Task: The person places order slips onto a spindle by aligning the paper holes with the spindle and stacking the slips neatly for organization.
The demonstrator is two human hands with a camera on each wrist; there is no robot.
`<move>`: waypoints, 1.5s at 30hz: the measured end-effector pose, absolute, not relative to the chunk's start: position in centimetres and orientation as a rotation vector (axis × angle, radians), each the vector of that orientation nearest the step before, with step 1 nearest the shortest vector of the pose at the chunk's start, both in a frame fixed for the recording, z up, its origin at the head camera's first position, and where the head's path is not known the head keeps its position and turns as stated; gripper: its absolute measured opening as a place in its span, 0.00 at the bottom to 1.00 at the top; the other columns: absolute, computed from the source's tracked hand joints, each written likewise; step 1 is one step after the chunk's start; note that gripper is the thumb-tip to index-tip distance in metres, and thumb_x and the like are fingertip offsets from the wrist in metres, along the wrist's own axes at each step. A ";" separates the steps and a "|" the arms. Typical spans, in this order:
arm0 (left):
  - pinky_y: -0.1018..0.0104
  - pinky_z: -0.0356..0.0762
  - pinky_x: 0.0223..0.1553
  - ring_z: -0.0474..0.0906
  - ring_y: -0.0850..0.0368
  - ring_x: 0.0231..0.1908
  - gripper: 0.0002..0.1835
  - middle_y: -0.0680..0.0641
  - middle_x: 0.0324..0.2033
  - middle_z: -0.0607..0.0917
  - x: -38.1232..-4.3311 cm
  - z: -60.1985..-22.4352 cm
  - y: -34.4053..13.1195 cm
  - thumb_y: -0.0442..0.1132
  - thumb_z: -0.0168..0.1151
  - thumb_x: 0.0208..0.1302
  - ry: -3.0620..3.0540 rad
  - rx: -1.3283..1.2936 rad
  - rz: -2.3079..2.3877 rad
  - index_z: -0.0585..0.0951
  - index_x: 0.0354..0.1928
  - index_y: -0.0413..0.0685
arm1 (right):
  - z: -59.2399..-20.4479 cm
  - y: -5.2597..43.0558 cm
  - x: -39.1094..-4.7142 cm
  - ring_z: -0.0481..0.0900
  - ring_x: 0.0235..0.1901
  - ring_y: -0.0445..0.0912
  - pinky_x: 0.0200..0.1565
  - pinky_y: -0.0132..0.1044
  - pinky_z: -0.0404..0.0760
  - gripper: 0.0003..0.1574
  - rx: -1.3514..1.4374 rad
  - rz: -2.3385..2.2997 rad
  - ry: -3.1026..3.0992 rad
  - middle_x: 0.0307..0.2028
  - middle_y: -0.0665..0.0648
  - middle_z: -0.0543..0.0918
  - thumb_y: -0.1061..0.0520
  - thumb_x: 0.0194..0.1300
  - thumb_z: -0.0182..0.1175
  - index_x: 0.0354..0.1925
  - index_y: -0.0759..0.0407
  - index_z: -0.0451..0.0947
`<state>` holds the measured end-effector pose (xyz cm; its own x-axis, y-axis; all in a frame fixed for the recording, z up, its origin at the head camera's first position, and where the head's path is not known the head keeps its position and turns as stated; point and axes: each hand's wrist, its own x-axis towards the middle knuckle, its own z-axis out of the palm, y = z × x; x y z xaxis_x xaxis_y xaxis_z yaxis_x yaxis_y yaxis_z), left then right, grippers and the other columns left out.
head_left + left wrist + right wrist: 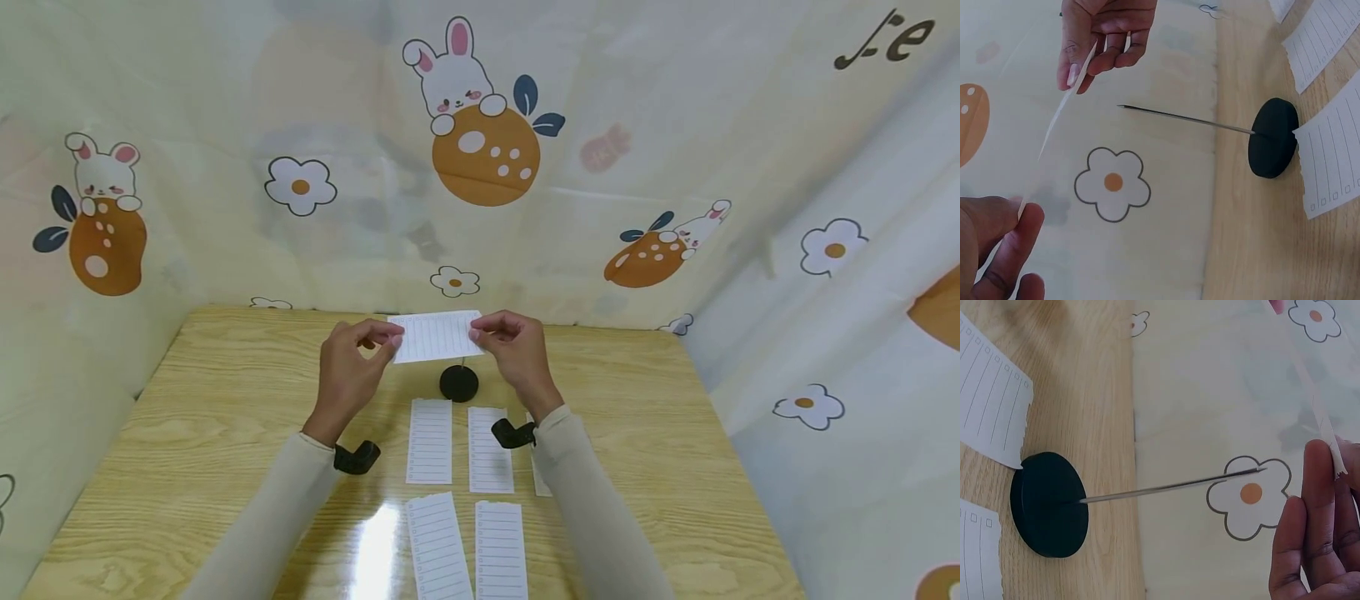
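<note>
A lined slip of paper (437,337) is stretched sideways between both hands. My left hand (351,367) pinches its left end between thumb and fingers, while my right hand (517,350) pinches the right end. In the left wrist view the slip (1059,112) shows nearly edge-on, above the tip of a receipt spike (1185,119). That spike is a thin upright metal rod on a round black base (459,383); in the head view the paper hides most of the rod. No paper is on the rod in the right wrist view, where its point (1260,469) stands apart from the slip.
Several lined checklist slips lie on the wooden table (247,383) in front of the spike, among them one slip (430,442) and another (501,550). My right forearm partly covers a slip (542,475). A patterned cloth (337,250) hangs behind the table.
</note>
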<state>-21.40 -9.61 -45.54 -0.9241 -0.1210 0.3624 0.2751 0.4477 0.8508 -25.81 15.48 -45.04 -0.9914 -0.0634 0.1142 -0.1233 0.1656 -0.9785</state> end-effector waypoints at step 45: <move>0.59 0.72 0.45 0.75 0.49 0.42 0.06 0.45 0.34 0.90 -25.0 -47.3 -8.8 0.38 0.72 0.71 -2.429 -0.052 -1.425 0.92 0.45 0.48 | -47.4 15.2 -28.1 0.82 0.34 0.44 0.37 0.29 0.82 0.05 -0.044 1.942 -2.376 0.42 0.56 0.90 0.62 0.67 0.74 0.42 0.57 0.91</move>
